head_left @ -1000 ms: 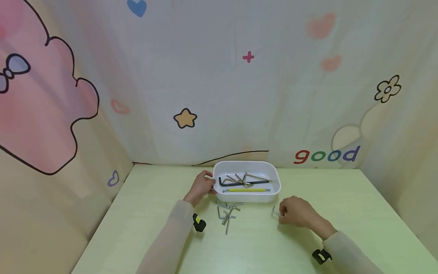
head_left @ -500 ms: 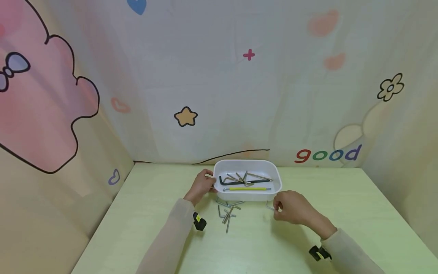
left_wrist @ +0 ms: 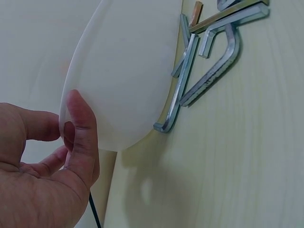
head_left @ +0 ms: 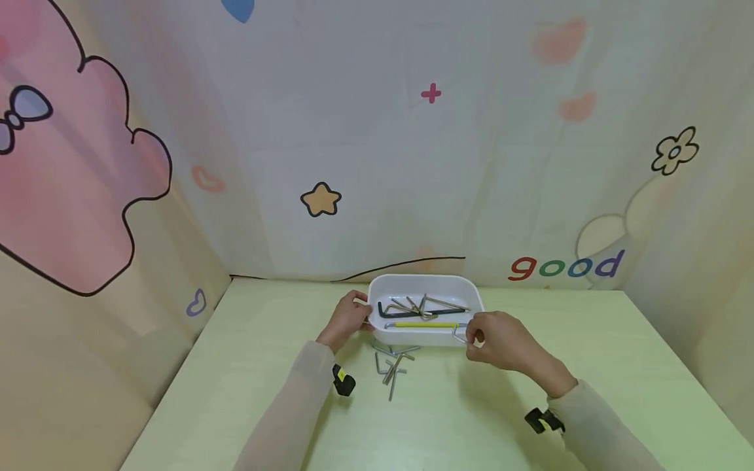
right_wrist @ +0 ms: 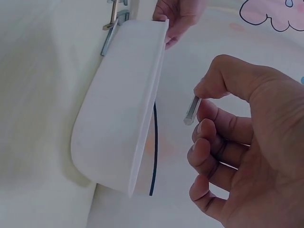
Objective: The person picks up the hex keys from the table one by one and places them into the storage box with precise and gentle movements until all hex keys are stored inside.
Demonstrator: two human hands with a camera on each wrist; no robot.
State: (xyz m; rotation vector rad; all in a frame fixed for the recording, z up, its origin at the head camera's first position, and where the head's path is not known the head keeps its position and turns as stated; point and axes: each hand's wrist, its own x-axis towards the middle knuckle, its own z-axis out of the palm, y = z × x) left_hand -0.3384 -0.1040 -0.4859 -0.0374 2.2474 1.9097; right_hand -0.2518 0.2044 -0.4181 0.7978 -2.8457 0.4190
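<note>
Right grip (head_left: 501, 340), hex key (right_wrist: 192, 112) between fingertips (right_wrist: 208, 88)

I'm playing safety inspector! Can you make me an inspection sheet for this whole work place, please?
Surface: pale table
Job's things: white tray holding a yellow hex key, black hex key and others
Clutter: loose hex keys, some crossing, in front of the tray
Hands: left hand pinches the tray's left rim; right hand pinches a silver hex key near the tray's front right corner
Cables: nothing seen
Surroundings: printed backdrop behind the table
</note>
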